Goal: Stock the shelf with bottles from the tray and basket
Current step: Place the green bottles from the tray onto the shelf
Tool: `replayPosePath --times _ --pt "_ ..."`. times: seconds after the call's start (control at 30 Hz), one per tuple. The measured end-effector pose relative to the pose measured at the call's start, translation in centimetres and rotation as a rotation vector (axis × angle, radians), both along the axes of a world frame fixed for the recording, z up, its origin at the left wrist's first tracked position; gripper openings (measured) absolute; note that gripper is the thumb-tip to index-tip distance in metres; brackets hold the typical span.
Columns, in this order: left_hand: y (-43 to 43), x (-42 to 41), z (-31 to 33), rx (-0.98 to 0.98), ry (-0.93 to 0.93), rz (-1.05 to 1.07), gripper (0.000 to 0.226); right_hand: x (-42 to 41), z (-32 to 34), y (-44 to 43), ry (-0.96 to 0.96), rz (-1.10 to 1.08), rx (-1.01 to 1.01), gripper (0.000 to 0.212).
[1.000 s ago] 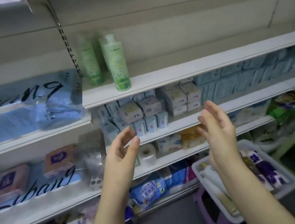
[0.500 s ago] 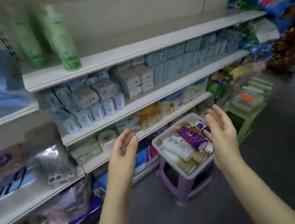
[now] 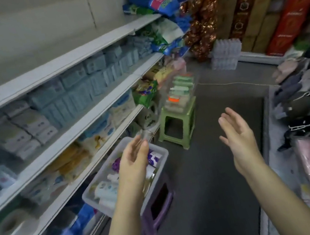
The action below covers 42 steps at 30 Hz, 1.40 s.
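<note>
Status: mostly still to do, as I read it. The long white sheet-metal shelf [image 3: 70, 63] has a flat, bare top board along the stretch in view, with no bottles on it; the boards below are packed with soft pale-blue packs. Stock sits low, beside the shelf: a squat purple moulded-plastic stool [image 3: 158, 210] carries the white rectangular plastic basket [image 3: 105, 168], which has a smooth rolled rim and is still well loaded. Further down the aisle a light-green plastic stool [image 3: 177, 121] holds the clear rigid plastic tray [image 3: 194, 81], stacked with flat green-and-white bottles [image 3: 182, 82]; blur hides the count. Left hand [image 3: 135, 162] hovers over the basket, grip spread, fingers straight, holding nothing. Right hand [image 3: 238, 135] is out over the dark floor, well apart from both containers, grip also spread and empty. In the basket are a glossy purple-and-white printed bottle [image 3: 153, 157] and a white cylindrical bottle [image 3: 106, 188], lying down and touching; they look smooth, likely slippery.
</note>
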State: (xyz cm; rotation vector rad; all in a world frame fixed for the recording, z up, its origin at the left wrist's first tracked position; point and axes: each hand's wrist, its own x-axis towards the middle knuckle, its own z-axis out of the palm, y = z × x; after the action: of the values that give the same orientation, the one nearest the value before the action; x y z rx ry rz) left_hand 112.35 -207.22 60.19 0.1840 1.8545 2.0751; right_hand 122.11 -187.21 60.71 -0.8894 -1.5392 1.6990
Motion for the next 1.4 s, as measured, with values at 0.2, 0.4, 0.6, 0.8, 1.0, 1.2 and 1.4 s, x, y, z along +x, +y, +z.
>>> replayPosePath --times 0.2,0.4,0.6,0.8,1.0,1.2,1.4 --pt "14.2 -1.2 0.0 0.036 -0.009 -0.038 0.026 -0.8 -0.4 13.0 -0.043 0.029 -0.01 0.046" --pt "21.8 -5.0 -1.2 -0.03 -0.045 -0.029 0.034 -5.0 -1.1 22.0 -0.04 0.012 -0.037 0.043" --pt "28.9 -12.6 -4.2 -0.029 -0.145 0.016 0.03 -12.5 -3.4 29.0 -0.089 0.044 -0.051 0.042" --pt "36.1 -21.7 -7.1 -0.05 -0.182 0.027 0.017 -20.6 -4.2 36.6 -0.144 0.06 -0.041 0.038" --pt "42.9 -29.2 -7.9 -0.07 -0.259 0.038 0.016 -26.5 -5.1 44.2 -0.076 0.038 -0.207 0.037" --pt "50.4 -35.3 -11.1 -0.122 -0.326 0.107 0.011 -33.8 -8.2 52.2 -0.176 0.085 -0.198 0.034" --pt "59.6 -41.2 -15.4 -0.227 -0.323 0.274 0.02 -45.0 -12.7 62.0 -0.284 0.292 -0.174 0.021"
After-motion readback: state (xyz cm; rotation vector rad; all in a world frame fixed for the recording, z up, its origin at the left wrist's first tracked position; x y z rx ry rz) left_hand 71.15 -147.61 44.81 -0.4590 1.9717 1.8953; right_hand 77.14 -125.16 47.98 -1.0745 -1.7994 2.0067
